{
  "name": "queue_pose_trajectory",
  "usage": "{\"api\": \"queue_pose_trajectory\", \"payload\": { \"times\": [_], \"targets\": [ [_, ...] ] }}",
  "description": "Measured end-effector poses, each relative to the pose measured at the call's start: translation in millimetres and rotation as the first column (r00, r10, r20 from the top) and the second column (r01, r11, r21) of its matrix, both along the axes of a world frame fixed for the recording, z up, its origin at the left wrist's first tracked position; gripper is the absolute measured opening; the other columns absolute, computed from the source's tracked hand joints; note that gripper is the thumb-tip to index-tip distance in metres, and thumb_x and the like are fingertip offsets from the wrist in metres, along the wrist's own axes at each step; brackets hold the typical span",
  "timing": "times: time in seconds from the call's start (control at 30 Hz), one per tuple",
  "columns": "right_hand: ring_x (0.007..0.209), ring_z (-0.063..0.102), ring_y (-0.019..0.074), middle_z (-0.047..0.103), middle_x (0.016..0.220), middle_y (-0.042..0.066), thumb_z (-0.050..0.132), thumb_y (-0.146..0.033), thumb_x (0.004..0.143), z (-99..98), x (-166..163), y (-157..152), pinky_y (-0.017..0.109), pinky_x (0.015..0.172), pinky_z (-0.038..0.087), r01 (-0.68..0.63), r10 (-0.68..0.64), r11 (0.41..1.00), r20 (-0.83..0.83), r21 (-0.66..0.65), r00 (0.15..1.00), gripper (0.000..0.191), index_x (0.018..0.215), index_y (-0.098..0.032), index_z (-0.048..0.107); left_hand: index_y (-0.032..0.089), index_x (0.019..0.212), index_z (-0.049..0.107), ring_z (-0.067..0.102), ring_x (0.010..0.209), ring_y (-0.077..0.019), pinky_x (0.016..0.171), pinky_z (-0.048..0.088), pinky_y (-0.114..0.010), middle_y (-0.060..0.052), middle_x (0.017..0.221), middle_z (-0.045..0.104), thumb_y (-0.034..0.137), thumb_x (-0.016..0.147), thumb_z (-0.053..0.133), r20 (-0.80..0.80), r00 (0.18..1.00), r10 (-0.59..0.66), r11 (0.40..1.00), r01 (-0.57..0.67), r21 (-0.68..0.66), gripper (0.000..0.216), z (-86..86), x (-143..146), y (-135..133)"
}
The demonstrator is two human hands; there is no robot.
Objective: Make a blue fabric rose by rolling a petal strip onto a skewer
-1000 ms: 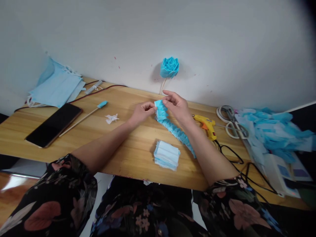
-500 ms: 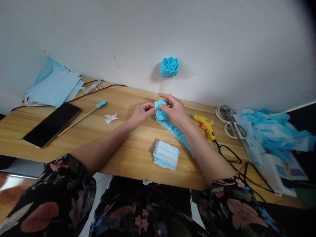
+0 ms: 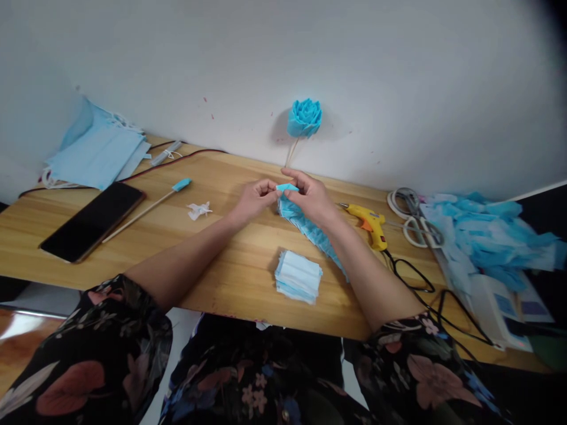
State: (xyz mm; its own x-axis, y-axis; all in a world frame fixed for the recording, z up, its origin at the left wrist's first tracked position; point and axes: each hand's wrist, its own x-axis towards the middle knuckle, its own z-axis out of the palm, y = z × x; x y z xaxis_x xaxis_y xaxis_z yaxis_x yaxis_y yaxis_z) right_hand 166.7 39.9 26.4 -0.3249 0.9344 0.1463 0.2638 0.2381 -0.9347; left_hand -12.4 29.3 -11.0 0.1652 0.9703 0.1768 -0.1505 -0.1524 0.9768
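Between my two hands is a small blue piece of mask fabric (image 3: 287, 187), folded at the top. My left hand (image 3: 257, 199) pinches its left edge, and my right hand (image 3: 310, 193) pinches its right side with thumb and fingers. Just below, a row of folded blue fabric pieces (image 3: 312, 231) runs down to the right, partly hidden by my right forearm. Nearer to me lies a stack of pale blue fabric squares (image 3: 298, 276). Behind my hands, a blue fabric flower (image 3: 305, 118) on thin sticks leans against the wall.
At left are face masks (image 3: 100, 150), a phone (image 3: 93, 221), a stick with a blue tip (image 3: 146, 212) and a white scrap (image 3: 199, 211). At right lie a yellow glue gun (image 3: 370, 221) with its black cord, scissors (image 3: 420, 231), tape (image 3: 398, 203) and blue scraps (image 3: 491, 236).
The top of the blue fabric piece has been folded down, so it shows shorter and pointed. My right fingers have closed in around it; both hands stay in about the same place.
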Motion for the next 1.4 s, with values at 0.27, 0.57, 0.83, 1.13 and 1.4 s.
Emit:
{"api": "queue_pose_trajectory", "payload": {
  "times": [0.27, 0.57, 0.83, 1.13, 1.4],
  "targets": [
    [0.074, 0.062, 0.017, 0.071, 0.094, 0.003, 0.071, -0.029, 0.078, -0.8, 4.4, 4.7, 0.034, 0.071, 0.055, -0.04, 0.04, 0.999, -0.005, -0.033, 0.999, 0.064, 0.141, -0.02, 0.065, 0.018, 0.074, 0.062, 0.049, 0.059, -0.0077, 0.058, 0.039, -0.021, 0.004, 0.066, 0.06, 0.039, 0.076, 0.083, -0.006, 1.0, 0.022, 1.0, -0.022, 0.003, 0.03, 3.4, -2.6, 0.8],
    [0.102, 0.071, 0.0232, 0.074, 0.107, 0.005, 0.075, -0.048, 0.085, 5.7, 14.3, 5.8, 0.045, 0.096, 0.059, -0.02, 0.014, 0.999, -0.127, -0.045, 0.992, 0.055, 0.135, -0.027, 0.065, 0.019, 0.073, 0.058, 0.044, 0.054, -0.007, 0.055, 0.036, -0.021, 0.005, 0.062, 0.055, 0.038, 0.08, 0.081, -0.02, 0.997, 0.078, 0.997, -0.078, -0.027, 0.031, 1.2, -3.6, 5.7],
    [0.084, 0.068, 0.0199, 0.07, 0.089, 0.002, 0.075, -0.052, 0.084, -4.4, 12.1, 10.8, 0.042, 0.087, 0.06, 0.059, -0.063, 0.998, -0.112, -0.037, 0.992, 0.053, 0.129, -0.025, 0.069, 0.019, 0.072, 0.058, 0.045, 0.053, -0.0077, 0.055, 0.036, -0.023, 0.005, 0.059, 0.054, 0.036, 0.08, 0.08, 0.011, 0.997, 0.07, 0.997, -0.07, -0.037, 0.029, 2.3, -3.7, 3.6],
    [0.082, 0.069, 0.0186, 0.076, 0.093, 0.002, 0.079, -0.049, 0.08, -0.5, 7.5, 5.8, 0.039, 0.085, 0.06, 0.003, -0.013, 0.998, -0.147, -0.065, 0.989, 0.052, 0.126, -0.025, 0.072, 0.02, 0.074, 0.059, 0.043, 0.053, -0.0083, 0.054, 0.036, -0.023, 0.005, 0.057, 0.052, 0.051, 0.075, 0.084, 0.092, 0.99, 0.11, 0.993, -0.106, -0.053, 0.04, 2.5, -6.5, 3.9],
    [0.079, 0.066, 0.0188, 0.073, 0.086, 0.001, 0.079, -0.046, 0.077, -0.7, 6.2, 7.4, 0.038, 0.083, 0.058, 0.09, -0.092, 0.996, -0.15, -0.023, 0.984, 0.048, 0.119, -0.024, 0.073, 0.02, 0.072, 0.059, 0.049, 0.056, -0.0091, 0.056, 0.038, -0.024, 0.002, 0.063, 0.056, 0.064, 0.077, 0.08, 0.035, 0.999, 0.0, 1.0, 0.001, -0.016, 0.05, 3.5, -4.7, 0.4]
  ]
}}
